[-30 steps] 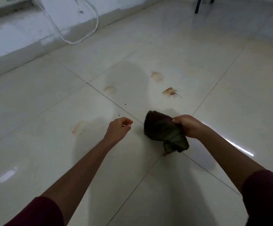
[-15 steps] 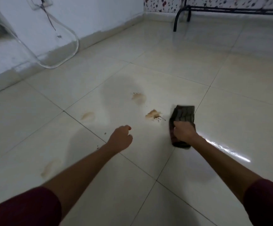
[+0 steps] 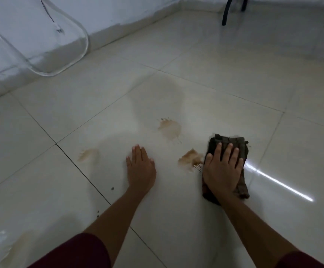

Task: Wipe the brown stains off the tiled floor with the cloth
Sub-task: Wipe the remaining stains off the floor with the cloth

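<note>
A person kneels or leans over a glossy, pale cream tiled floor point(image 3: 234, 78), seen from a camera on their head. The step in hand looks like the very start of wiping: the dark brown, folded cloth point(image 3: 227, 144) lies flat on the floor, and none of the brown stains appears rubbed away yet.

The right hand point(image 3: 222, 171) lies palm down on top of the cloth, fingers straight and slightly spread, pressing it to the tile. Nothing is curled or pinched; the grip is a flat, open press. The forearm reaches forward from a dark maroon sleeve point(image 3: 300, 262).

The left hand point(image 3: 141, 169) rests flat on bare tile well to the left of the cloth, fingers straight and together, holding nothing; it seems to brace the body.

Taking the cloth as landmark: a small brown splash stain point(image 3: 190, 158) sits just beside its left edge, close to the right thumb. A larger, paler brown stain point(image 3: 170, 128) lies further up and left of the cloth. A faint smear point(image 3: 88, 154) lies far left of it, beyond the left hand, and another pale smear point(image 3: 18, 246) sits far down and left of the cloth.

The next move likely calls for sliding the cloth left over the nearest splash while keeping downward pressure.
</note>
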